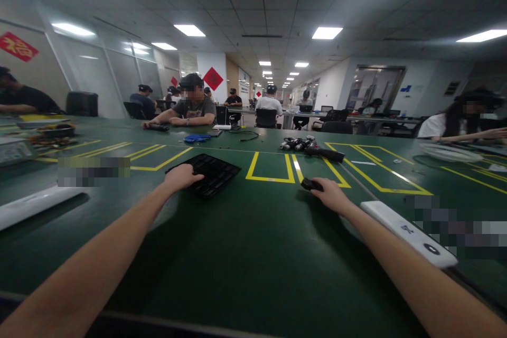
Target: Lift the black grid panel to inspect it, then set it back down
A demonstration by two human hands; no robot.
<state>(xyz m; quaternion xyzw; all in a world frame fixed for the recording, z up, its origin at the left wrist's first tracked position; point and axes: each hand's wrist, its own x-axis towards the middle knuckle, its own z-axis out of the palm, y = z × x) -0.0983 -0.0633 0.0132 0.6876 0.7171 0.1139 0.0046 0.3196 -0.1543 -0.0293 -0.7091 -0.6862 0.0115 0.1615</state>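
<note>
My left hand (182,178) is closed on the near-left edge of a black tray (216,171) that looks divided into compartments. The tray is tilted a little above the green table (245,253). To the right, my right hand (330,194) grips a small black block-like object (307,185), whose kind I cannot make out. It is held just above the table, near the front of a yellow taped outline (273,179). The two hands are well apart.
A white elongated device (407,232) lies beside my right forearm, another white bar (35,206) at the left. Beyond are a pile of black and silver parts (301,143), a blue item (197,138) and a thin cable (245,134). People sit across and to the sides.
</note>
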